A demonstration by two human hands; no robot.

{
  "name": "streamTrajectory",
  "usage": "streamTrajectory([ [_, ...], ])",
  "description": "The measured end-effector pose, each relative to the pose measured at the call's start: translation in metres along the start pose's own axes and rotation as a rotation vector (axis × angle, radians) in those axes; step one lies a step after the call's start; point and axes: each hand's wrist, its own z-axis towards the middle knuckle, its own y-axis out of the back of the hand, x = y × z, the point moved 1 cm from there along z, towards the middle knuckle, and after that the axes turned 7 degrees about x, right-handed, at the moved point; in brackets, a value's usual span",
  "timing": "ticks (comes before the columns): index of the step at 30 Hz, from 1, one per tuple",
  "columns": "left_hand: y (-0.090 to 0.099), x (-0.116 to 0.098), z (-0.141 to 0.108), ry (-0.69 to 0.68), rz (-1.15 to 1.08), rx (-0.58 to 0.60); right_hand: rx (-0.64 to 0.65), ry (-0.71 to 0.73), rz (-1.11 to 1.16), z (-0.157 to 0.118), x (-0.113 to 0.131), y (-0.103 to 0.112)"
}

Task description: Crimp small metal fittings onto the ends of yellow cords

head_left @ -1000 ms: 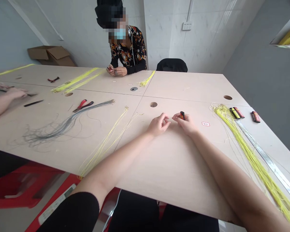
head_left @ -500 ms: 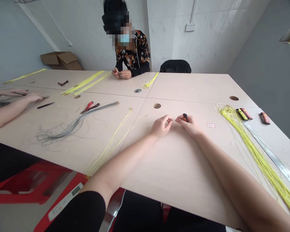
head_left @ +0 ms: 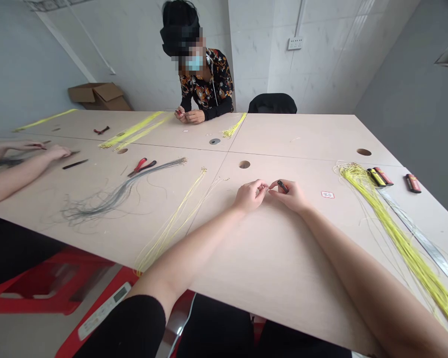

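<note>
Left hand (head_left: 250, 195) curled, fingertips pinched toward right hand; anything held too thin to tell. Right hand (head_left: 289, 195) clenched, thumb and forefinger grasping small red-and-black tube (head_left: 282, 186), tilted, dark tip up, just beside left fingertips. Both hands above middle of pale table (head_left: 306, 139), well back from near edge. Wide stretch of tabletop between hands and that edge. Round hole (head_left: 244, 164) ahead of hands. Paper label (head_left: 327, 195) near right hand. Yellow wire bundle (head_left: 392, 233) well apart to right, steel ruler (head_left: 421, 238) alongside. Loose yellow strands (head_left: 171, 223) beside left forearm (head_left: 186, 253).
</note>
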Motion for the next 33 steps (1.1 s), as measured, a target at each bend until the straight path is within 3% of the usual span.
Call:
streamTrajectory([
  [11,0.0009,-0.0024,0.0005,0.04,-0.013,0.028,0.024,-0.009,-0.06,0.0006,-0.0019,-0.0008],
  [33,0.0009,0.0022,0.004,0.126,-0.34,0.072,0.084,-0.005,-0.138,-0.002,0.0044,-0.0004],
])
